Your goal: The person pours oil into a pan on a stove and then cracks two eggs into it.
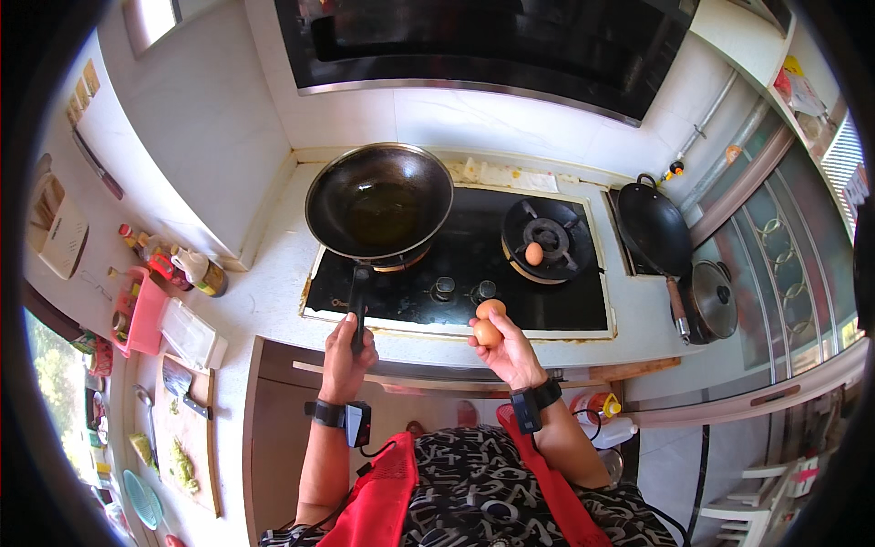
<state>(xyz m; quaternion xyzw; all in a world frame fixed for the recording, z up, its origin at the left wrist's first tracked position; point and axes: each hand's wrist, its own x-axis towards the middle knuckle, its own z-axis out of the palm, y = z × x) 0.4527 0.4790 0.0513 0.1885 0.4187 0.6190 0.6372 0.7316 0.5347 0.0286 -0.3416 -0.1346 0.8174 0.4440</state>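
Observation:
My left hand [347, 357] grips the black handle [360, 301] of a large dark wok [335, 184] on the left burner. A shallow pool of oil [383, 213] shines at the wok's bottom. In front of the cooktop, my right hand [509, 352] holds two brown eggs, an upper egg [490, 309] and a lower egg [487, 334], between thumb and fingers. Another brown egg [534, 254] rests on the right burner [547, 232], beside its central ring. Two control knobs, one of them a dark knob [444, 288], sit on the black glass cooktop [410, 301].
A second wok [653, 225] and a lidded pot [714, 301] stand at the right. On the left counter are sauce bottles [205, 270], a pink basket [142, 311], and a cutting board [198, 437] with a cleaver [179, 383] and chopped greens [183, 466]. A range hood [478, 61] hangs above.

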